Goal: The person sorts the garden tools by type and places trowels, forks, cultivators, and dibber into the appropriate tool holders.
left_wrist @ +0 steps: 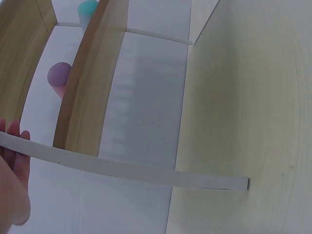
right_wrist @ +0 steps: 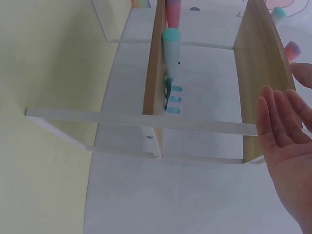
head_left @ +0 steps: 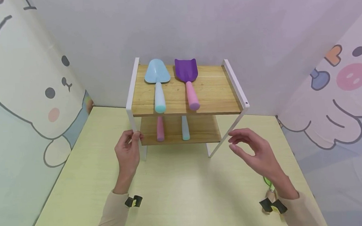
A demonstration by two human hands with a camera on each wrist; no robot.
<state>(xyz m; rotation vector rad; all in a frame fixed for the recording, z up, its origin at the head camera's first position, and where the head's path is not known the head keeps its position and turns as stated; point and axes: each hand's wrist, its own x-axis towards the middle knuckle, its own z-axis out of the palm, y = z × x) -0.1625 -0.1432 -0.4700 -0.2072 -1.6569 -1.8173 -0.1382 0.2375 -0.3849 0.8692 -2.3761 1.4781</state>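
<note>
A two-tier wooden shelf rack (head_left: pixel 212 97) with a white frame stands on the table. My left hand (head_left: pixel 128 151) pinches its left front leg (left_wrist: pixel 122 170) between thumb and fingers. Beside the right front leg (head_left: pixel 224 138) hovers my right hand (head_left: pixel 255 150), fingers gently bent and thumb apart, holding nothing. On the top board lie a light blue hand shovel (head_left: pixel 157 73) and a purple hand shovel (head_left: pixel 186 70) with a pink handle. From the lower board a pink handle (head_left: pixel 160 130) and a light blue handle (head_left: pixel 185 128) point forward; the upper board hides their far ends in the head view.
Under my right wrist a green tool with a wooden handle (head_left: pixel 270 194) lies on the pale yellow table (head_left: pixel 179 192), partly covered by the wrist. Cloth walls with cartoon animals (head_left: pixel 51 86) enclose the table at the back and both sides.
</note>
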